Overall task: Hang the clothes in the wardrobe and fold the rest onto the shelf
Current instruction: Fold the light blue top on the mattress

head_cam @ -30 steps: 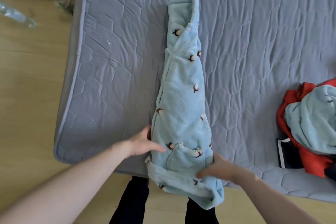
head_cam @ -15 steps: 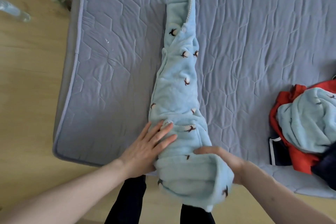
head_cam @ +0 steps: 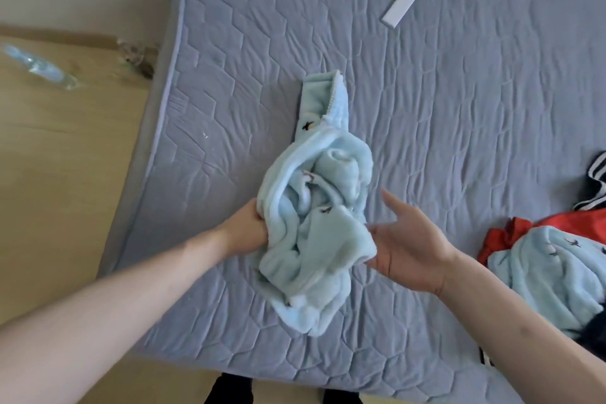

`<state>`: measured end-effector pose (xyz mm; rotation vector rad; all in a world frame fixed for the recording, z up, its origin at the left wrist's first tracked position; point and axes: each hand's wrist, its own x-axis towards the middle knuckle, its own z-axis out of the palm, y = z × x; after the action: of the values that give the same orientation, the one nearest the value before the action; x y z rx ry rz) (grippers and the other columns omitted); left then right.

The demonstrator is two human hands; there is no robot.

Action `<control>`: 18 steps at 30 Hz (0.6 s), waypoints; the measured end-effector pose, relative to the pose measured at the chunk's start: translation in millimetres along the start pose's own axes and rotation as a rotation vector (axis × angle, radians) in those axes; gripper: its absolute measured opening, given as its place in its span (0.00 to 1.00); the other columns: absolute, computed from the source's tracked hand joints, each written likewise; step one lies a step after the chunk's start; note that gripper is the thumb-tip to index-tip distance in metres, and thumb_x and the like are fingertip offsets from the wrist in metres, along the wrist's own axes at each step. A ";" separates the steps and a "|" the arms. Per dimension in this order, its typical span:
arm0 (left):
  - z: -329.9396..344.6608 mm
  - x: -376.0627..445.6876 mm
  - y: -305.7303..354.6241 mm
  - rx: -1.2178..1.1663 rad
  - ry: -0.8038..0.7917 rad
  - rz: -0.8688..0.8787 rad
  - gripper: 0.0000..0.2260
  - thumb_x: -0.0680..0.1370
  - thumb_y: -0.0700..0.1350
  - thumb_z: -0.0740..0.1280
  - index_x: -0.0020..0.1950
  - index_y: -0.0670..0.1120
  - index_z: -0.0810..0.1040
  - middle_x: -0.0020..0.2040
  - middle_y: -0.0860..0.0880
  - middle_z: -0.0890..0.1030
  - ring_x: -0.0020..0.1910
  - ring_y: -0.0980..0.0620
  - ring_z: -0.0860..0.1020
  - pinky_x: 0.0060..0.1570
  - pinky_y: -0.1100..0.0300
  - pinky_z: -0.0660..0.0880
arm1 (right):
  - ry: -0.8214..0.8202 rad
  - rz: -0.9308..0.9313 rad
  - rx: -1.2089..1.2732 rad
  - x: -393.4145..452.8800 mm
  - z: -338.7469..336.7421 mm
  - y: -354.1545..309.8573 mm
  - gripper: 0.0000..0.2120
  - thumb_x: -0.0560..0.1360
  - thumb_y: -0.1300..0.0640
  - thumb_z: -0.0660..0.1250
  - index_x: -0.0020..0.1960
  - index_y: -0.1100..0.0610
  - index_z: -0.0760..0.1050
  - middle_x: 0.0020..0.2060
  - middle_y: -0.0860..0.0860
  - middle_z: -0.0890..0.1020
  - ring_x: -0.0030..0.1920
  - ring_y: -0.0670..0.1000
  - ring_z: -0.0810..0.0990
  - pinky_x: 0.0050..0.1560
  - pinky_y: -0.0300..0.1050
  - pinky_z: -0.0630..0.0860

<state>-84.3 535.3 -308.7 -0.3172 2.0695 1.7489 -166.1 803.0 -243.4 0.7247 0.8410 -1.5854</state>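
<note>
A grey quilted mattress [head_cam: 426,108] with a hexagon stitch pattern fills most of the view, its left edge running down beside a light wooden floor [head_cam: 65,147]. Near the middle of the mattress lies the light blue fleece garment [head_cam: 314,223], soft and fluffy, dotted with small dark-and-white motifs and edged in places with a white bobbled trim. Its near half is bunched into a loose, rumpled roll of folds, while a narrow flat strip at its far end stays stretched out on the mattress, pointing away from the person.

At the right edge sits a pile of clothes [head_cam: 557,272]: a second light blue fleece piece on top of something red, with a dark striped item behind it.

The left hand [head_cam: 244,228] has its grip clamped on the left side of the bunched fleece, fingers buried in the fabric. The right hand [head_cam: 406,243] is open, palm turned toward the bundle, fingers spread and apart; its fingertips are at the bundle's right edge, though I cannot tell whether they touch it.

A clear plastic bottle [head_cam: 39,67] lies on the floor at the left. A small white rectangular object [head_cam: 400,7] rests on the far part of the mattress.
</note>
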 end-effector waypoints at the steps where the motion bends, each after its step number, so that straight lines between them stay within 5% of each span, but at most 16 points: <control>1: -6.8 8.3 4.9 -0.043 0.007 -0.004 0.17 0.69 0.57 0.71 0.56 0.55 0.81 0.53 0.58 0.85 0.54 0.63 0.81 0.53 0.67 0.77 | 0.044 -0.033 -0.047 2.1 0.9 -8.1 0.36 0.83 0.37 0.55 0.69 0.68 0.75 0.67 0.63 0.78 0.65 0.61 0.79 0.65 0.53 0.78; 4: -23.2 28.4 15.3 -0.092 -0.013 -0.050 0.14 0.72 0.57 0.70 0.56 0.56 0.80 0.51 0.60 0.85 0.54 0.62 0.82 0.51 0.68 0.77 | 0.293 -0.277 -0.503 8.3 0.4 -17.0 0.13 0.81 0.56 0.64 0.62 0.59 0.81 0.58 0.58 0.84 0.51 0.55 0.86 0.49 0.49 0.84; 6: -29.2 38.0 17.0 -0.051 -0.039 -0.084 0.10 0.74 0.57 0.69 0.52 0.54 0.80 0.47 0.57 0.85 0.53 0.56 0.82 0.51 0.61 0.77 | 0.335 -0.411 -0.794 4.4 -2.4 -8.9 0.20 0.72 0.63 0.72 0.61 0.50 0.77 0.59 0.52 0.83 0.51 0.50 0.86 0.48 0.47 0.83; 9: -26.6 41.3 22.5 -0.089 -0.080 -0.074 0.12 0.72 0.59 0.69 0.51 0.55 0.80 0.46 0.60 0.85 0.50 0.62 0.82 0.48 0.64 0.77 | 0.155 -0.432 -1.024 -4.3 -2.4 15.7 0.40 0.60 0.50 0.84 0.66 0.35 0.69 0.59 0.36 0.79 0.55 0.43 0.83 0.45 0.42 0.83; 11: -21.2 40.2 27.2 -0.111 -0.108 -0.067 0.13 0.72 0.59 0.70 0.52 0.55 0.80 0.47 0.61 0.85 0.50 0.65 0.81 0.47 0.67 0.77 | 0.167 -0.500 -1.094 0.5 3.3 27.9 0.36 0.60 0.38 0.83 0.64 0.31 0.70 0.59 0.35 0.79 0.55 0.40 0.82 0.45 0.35 0.81; 13: -15.8 39.6 30.8 -0.037 -0.116 -0.056 0.08 0.74 0.53 0.71 0.49 0.53 0.81 0.45 0.59 0.85 0.48 0.64 0.81 0.47 0.63 0.77 | 0.263 -0.572 -0.995 11.7 11.9 28.1 0.24 0.66 0.38 0.79 0.59 0.34 0.76 0.56 0.38 0.83 0.52 0.42 0.83 0.45 0.35 0.80; 15: -9.6 35.2 33.2 0.125 -0.078 -0.020 0.03 0.72 0.49 0.71 0.43 0.50 0.80 0.41 0.56 0.84 0.45 0.63 0.79 0.47 0.57 0.78 | 0.259 -0.586 -0.883 19.6 11.1 25.5 0.12 0.71 0.50 0.75 0.55 0.43 0.82 0.50 0.43 0.86 0.50 0.46 0.85 0.45 0.40 0.81; 18: 9.2 14.0 37.5 0.340 -0.062 0.142 0.10 0.71 0.46 0.72 0.42 0.61 0.76 0.43 0.64 0.81 0.48 0.68 0.78 0.49 0.70 0.74 | 0.218 -0.514 -0.833 12.7 -13.0 36.2 0.14 0.74 0.66 0.72 0.51 0.48 0.84 0.46 0.44 0.88 0.48 0.43 0.86 0.47 0.40 0.80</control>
<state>-111.3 552.5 -282.9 -0.0144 2.3412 1.4230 -132.4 803.3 -265.9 0.0661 1.8031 -1.3963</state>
